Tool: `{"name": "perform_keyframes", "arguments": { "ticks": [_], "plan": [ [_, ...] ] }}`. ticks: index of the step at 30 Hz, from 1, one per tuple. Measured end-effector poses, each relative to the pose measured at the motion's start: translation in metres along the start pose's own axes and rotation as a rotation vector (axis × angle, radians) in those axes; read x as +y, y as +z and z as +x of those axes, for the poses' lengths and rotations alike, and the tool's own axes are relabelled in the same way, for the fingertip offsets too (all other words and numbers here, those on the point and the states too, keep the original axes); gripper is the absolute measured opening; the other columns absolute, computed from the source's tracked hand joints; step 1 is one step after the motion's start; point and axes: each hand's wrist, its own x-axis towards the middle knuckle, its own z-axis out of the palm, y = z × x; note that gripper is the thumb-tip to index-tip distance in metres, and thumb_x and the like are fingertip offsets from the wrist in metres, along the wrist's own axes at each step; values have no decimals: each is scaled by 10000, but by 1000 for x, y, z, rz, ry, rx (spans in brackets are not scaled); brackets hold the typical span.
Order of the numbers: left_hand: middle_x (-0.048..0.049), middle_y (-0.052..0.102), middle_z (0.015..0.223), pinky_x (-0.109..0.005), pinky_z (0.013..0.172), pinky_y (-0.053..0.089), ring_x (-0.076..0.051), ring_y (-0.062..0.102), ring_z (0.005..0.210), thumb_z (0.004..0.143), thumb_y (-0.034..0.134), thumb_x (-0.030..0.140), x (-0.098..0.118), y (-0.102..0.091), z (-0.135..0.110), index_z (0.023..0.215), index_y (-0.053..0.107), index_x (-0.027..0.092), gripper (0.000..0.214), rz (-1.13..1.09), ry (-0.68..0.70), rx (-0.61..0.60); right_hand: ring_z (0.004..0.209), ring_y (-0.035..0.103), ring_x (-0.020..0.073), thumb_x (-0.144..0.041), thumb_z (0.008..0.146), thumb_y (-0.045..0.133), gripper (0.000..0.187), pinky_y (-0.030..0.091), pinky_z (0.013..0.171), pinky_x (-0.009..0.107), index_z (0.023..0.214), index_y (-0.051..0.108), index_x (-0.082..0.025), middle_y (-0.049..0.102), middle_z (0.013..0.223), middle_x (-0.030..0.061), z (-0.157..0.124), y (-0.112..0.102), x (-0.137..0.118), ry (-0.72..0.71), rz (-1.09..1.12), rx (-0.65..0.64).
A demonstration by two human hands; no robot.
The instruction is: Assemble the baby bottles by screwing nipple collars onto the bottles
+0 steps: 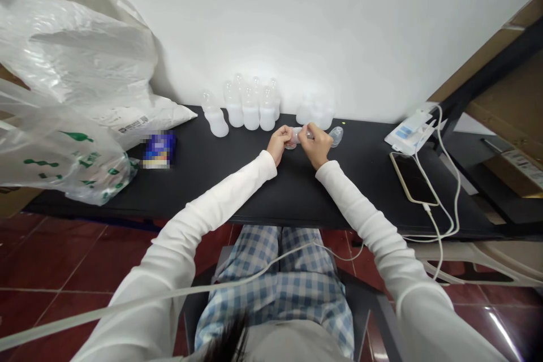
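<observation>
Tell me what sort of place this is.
Probably a makeshift indoor work corner: a black table against a white wall, frosted bottles with clear tops grouped on it, and bulky plastic bags at its left end.

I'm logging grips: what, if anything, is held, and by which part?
Left hand and right hand hold a translucent piece; which part each grips is hidden.

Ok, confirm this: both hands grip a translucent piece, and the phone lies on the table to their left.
One side is wrong: the left hand and right hand do grip a translucent piece, but the head view shows the phone on the table to their right.
</observation>
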Motion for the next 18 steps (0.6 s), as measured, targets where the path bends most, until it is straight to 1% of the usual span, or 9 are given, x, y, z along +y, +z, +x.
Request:
{"name": "perform_keyframes", "arguments": {
  "ticks": [3, 6, 9, 11, 13, 15, 16, 18],
  "plan": [
    [43, 404, 614, -221, 594, 400, -81, 416, 549, 786, 540, 94, 8, -6, 3, 647, 396, 191, 223, -47, -52, -90, 546, 451, 138, -471, 942, 419, 402, 342, 583, 296, 644, 519, -221, 444, 536, -4, 3, -4, 3, -118, -52, -43],
    [37, 407, 584, -218, 531, 372, -85, 404, 513, 775, 560, 103, 13, -12, 6, 631, 411, 194, 226, -57, -149, -152, 567, 457, 145, -515, 940, 420, 407, 385, 610, 305, 694, 573, -229, 434, 544, -5, 4, -9, 7, -239, -64, -155],
    [37, 414, 568, -219, 496, 351, -85, 414, 492, 783, 590, 118, 18, -18, 9, 649, 475, 189, 191, -49, -253, -204, 574, 449, 144, -589, 934, 416, 438, 404, 623, 310, 749, 614, -244, 440, 560, -8, 4, -12, 11, -335, -34, -249],
    [32, 443, 575, -224, 491, 339, -83, 424, 490, 816, 609, 141, 19, -21, 11, 682, 528, 175, 160, -34, -270, -240, 583, 450, 144, -653, 922, 416, 480, 411, 629, 313, 776, 633, -250, 462, 575, -5, 5, -13, 14, -365, -18, -277],
    [27, 456, 567, -227, 482, 314, -77, 411, 480, 863, 609, 175, 19, -23, 12, 693, 554, 161, 179, -3, -262, -246, 595, 460, 148, -694, 914, 404, 521, 416, 633, 319, 793, 646, -248, 494, 592, 4, 5, -12, 17, -389, -21, -284],
    [24, 457, 555, -225, 482, 309, -75, 407, 481, 905, 604, 221, 17, -22, 12, 690, 560, 155, 229, 25, -236, -215, 611, 482, 156, -685, 925, 379, 536, 425, 644, 325, 799, 647, -238, 527, 612, 17, 5, -11, 19, -382, -38, -251],
    [25, 459, 557, -222, 489, 320, -76, 416, 490, 918, 610, 253, 15, -21, 12, 693, 559, 156, 250, 28, -214, -192, 624, 499, 162, -664, 936, 368, 528, 434, 656, 329, 802, 642, -233, 544, 626, 24, 4, -10, 19, -357, -41, -222],
    [28, 476, 591, -217, 522, 361, -82, 455, 534, 921, 640, 343, 10, -18, 10, 715, 549, 167, 286, 15, -161, -167, 657, 541, 177, -610, 954, 356, 488, 455, 692, 340, 819, 622, -224, 579, 666, 37, 1, -8, 18, -257, -28, -144]
  ]
}}
